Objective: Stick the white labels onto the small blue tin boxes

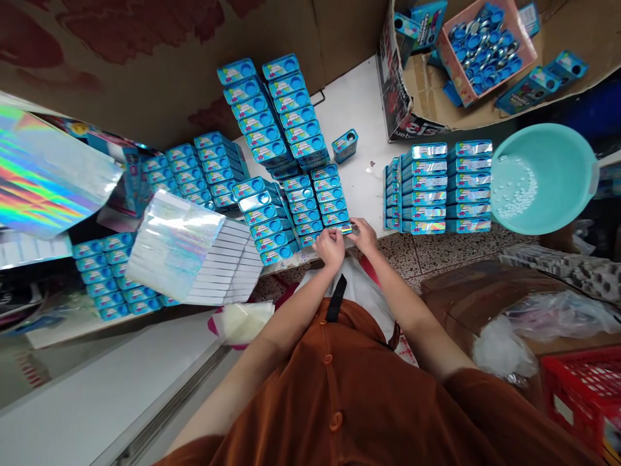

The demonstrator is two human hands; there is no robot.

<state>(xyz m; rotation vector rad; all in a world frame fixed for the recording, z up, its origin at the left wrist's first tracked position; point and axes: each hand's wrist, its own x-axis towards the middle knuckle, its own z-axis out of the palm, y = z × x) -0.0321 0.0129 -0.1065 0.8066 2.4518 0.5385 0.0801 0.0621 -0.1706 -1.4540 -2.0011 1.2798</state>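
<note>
The left hand [330,248] and right hand [363,237] are pinching a small blue tin [346,228] in their fingers at the near edge of the table [359,110]. The hands are hiding most of it. Stacks of blue tins [286,116] are standing farther back on the table. A teal bowl [567,155] is sitting past the table's right end, holding white bits [514,188] too tiny to make out.

cardboard box flap [394,97], partial letters "uebe"
</note>
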